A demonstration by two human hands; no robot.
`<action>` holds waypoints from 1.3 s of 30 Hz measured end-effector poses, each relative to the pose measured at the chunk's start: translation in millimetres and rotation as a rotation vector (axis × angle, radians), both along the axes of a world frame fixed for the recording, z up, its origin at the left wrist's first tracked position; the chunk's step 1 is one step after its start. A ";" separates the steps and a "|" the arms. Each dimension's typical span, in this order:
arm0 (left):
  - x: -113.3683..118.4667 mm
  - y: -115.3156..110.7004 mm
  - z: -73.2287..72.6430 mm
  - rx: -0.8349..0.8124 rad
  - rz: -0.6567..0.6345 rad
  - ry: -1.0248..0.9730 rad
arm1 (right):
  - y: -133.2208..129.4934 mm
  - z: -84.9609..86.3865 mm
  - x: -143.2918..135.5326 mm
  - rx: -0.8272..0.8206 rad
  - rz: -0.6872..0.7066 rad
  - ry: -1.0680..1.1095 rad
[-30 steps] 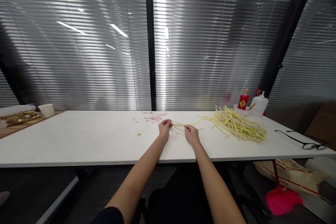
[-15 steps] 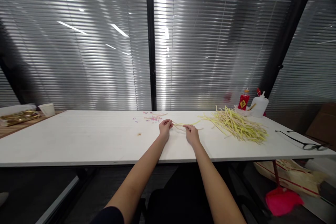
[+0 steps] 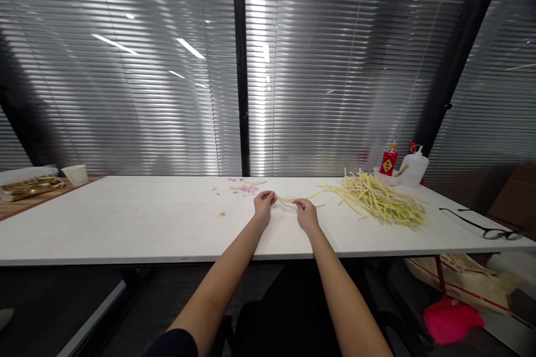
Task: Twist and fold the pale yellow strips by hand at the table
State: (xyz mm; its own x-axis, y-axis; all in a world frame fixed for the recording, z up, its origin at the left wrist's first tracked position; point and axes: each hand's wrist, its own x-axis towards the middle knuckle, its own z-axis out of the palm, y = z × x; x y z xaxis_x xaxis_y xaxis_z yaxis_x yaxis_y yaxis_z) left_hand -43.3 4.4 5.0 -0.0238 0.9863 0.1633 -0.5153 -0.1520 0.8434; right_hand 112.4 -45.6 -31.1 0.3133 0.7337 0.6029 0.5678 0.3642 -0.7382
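My left hand is closed in a pinch on one end of a few thin, bendy yellow and cream strands. My right hand pinches the same strands farther right, and their loose ends stick out past it. The strands span the short gap between my hands, just above the white table; their exact material is too small to tell. Right of my hands lies a loose pile of similar yellow and cream strands. Small pink and purple ring-like bits are scattered beyond my left hand.
On the right stand a red bottle in a pale bowl and a white squeeze bottle. Black glasses lie at the right edge. A paper cup and a gold package are far left. Blinds rise behind the table.
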 end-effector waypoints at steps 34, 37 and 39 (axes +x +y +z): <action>-2.7 4.6 -0.4 -0.009 0.169 -0.031 | -10.6 7.2 -7.9 -0.147 0.075 -0.273; -3.4 4.0 0.6 -0.001 0.167 -0.036 | -15.6 11.1 -12.1 -0.176 0.023 -0.342; -4.3 3.4 1.4 -0.004 0.176 -0.011 | -17.9 12.7 -13.9 -0.192 -0.020 -0.360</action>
State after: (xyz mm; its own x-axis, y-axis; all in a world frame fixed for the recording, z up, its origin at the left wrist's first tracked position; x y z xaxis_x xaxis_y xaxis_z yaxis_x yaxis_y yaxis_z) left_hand -47.7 7.8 6.5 -0.1978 0.9674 0.1580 -0.4906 -0.2372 0.8385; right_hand 98.5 -63.5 -18.5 0.1226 0.8394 0.5295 0.8079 0.2255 -0.5444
